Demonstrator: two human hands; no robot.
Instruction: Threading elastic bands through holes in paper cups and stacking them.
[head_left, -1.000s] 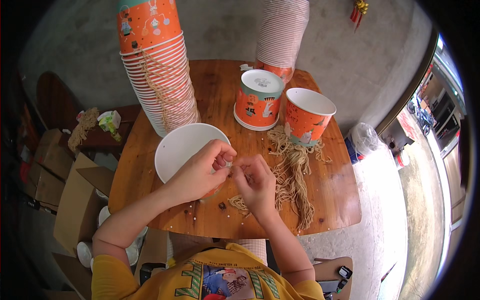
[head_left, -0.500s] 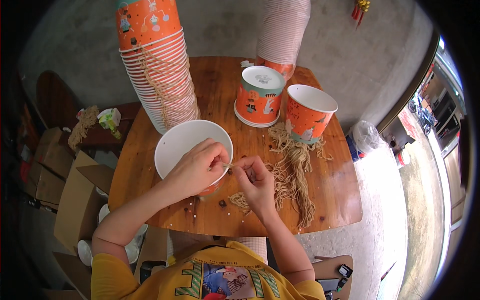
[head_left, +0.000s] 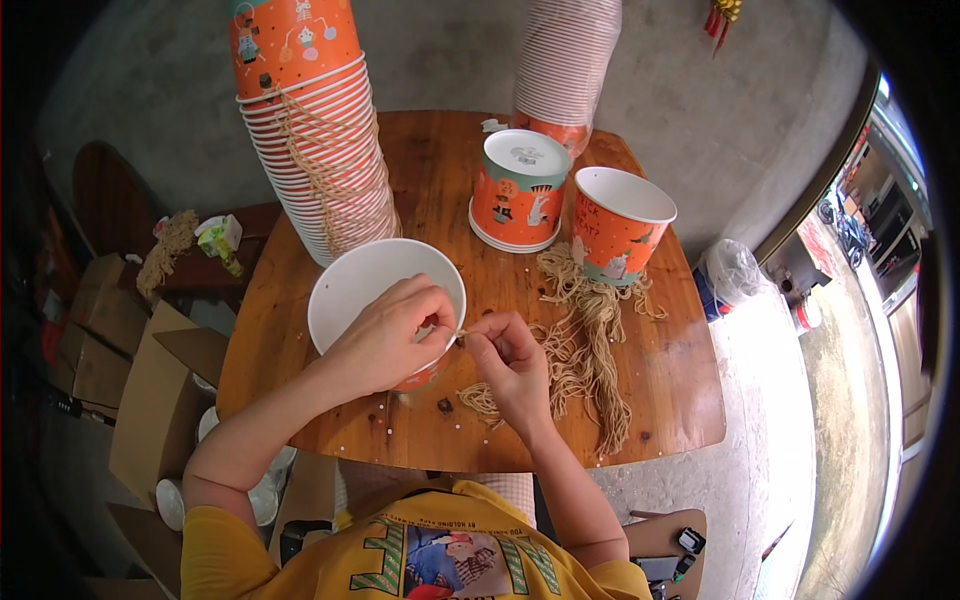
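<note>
An orange paper bucket [head_left: 335, 300] with a white inside stands at the near left of the table, its mouth facing up. Over its right rim reaches my left hand [head_left: 400, 325], thumb and forefinger closed at a short end of tan cord. Just outside the rim, my right hand [head_left: 508, 360] pinches the same tan cord [head_left: 461, 336] between thumb and fingertips. The fingertips of both hands nearly meet there, and the cord's passage through the bucket wall is hidden. Right of my right hand lies a loose bundle of tan cords [head_left: 597, 370].
A tall stack of orange buckets [head_left: 320, 150] with cords hanging down it rises at the left. An upturned bucket [head_left: 520, 195], an upright bucket [head_left: 622, 225] on the cord bundle and a plastic-wrapped stack [head_left: 565, 70] stand behind. Cardboard boxes [head_left: 160, 400] sit at the lower left.
My left fingers have shifted slightly and curl in a rounder loop close to the rim. Less cord shows between the hands; my right hand has barely moved.
</note>
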